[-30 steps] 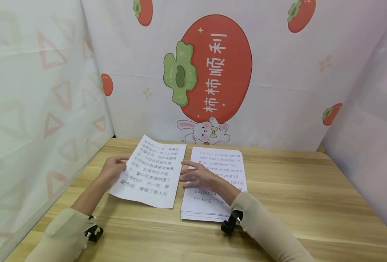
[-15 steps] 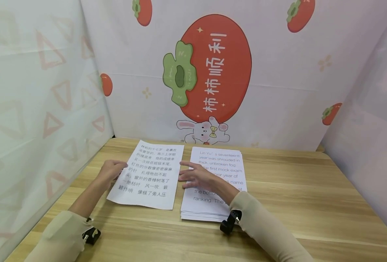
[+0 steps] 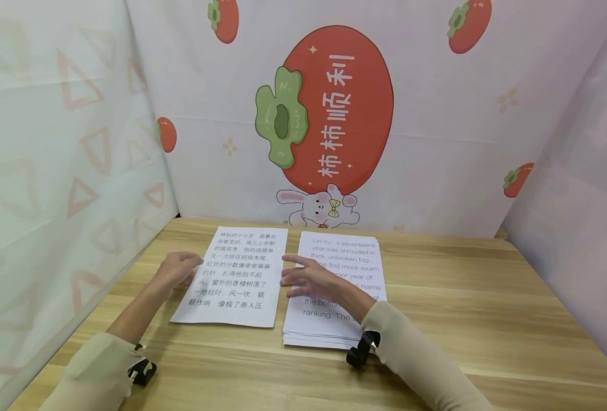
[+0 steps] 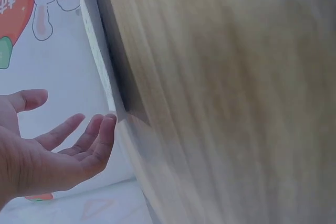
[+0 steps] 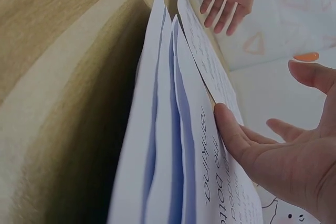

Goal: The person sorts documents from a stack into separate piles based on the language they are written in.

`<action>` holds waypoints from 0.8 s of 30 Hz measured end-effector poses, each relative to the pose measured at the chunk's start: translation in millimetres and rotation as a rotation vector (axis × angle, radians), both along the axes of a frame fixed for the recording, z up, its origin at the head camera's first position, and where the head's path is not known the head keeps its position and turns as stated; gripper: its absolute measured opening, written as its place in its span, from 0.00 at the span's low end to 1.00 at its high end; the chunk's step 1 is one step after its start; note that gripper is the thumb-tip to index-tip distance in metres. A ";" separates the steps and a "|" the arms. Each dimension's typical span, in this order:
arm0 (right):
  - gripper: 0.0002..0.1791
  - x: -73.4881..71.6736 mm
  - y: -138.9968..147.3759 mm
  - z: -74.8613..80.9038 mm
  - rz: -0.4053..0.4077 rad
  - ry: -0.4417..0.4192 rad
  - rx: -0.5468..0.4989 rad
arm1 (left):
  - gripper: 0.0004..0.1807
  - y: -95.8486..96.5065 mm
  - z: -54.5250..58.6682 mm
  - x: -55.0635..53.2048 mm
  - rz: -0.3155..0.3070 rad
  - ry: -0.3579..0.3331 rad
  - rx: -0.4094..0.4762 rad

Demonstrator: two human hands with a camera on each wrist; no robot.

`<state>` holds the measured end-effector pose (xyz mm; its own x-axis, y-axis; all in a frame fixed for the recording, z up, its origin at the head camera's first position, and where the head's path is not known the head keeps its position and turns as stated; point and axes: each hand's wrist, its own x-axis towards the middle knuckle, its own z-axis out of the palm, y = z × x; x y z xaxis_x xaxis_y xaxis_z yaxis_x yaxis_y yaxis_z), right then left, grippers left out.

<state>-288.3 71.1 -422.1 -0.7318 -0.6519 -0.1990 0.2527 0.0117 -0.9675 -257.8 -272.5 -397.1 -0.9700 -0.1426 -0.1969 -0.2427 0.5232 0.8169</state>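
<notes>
A white sheet of paper printed with Chinese text (image 3: 237, 285) lies flat on the table, slightly slanted. Beside its left edge is my left hand (image 3: 177, 271), fingertips right at the paper; the left wrist view shows its thumb standing apart from loosely bent fingers (image 4: 105, 129). My right hand (image 3: 314, 279) reaches over a stack of paper with English text (image 3: 324, 334), its spread fingers pointing toward the Chinese sheet's right edge. In the right wrist view, one fingertip (image 5: 223, 116) is right at the stack's top page. That hand covers part of the English print.
The wooden table (image 3: 462, 319) extends to the right of the stack. A white backdrop with a large persimmon print (image 3: 355, 114) and a rabbit print (image 3: 320, 208) stands behind it. A white side curtain (image 3: 67, 171) rises along the left.
The Chinese sheet has come down flat and turned a little straighter, its far edge dropping nearer. My left hand has moved slightly with it. My right hand has hardly moved.
</notes>
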 end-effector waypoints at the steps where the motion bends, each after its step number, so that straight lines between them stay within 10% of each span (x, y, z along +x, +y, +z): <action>1: 0.42 0.5 0.7 0.1 0.003 0.000 0.001 | 0.32 1.5 0.6 -0.1 -0.009 0.001 -0.008; 14: 0.39 12.9 14.8 10.2 -0.026 0.127 0.046 | 0.30 33.9 8.2 0.9 -0.148 0.025 -0.048; 24: 0.29 9.0 48.7 10.4 -0.132 0.462 0.330 | 0.28 57.5 8.1 -2.5 -0.270 0.084 -0.063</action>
<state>-279.3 119.7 -411.7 -0.8618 -0.5069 -0.0167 -0.1754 0.3288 -0.9280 -260.3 -215.0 -388.9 -0.9871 0.1131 -0.1133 -0.0210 0.6103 0.7919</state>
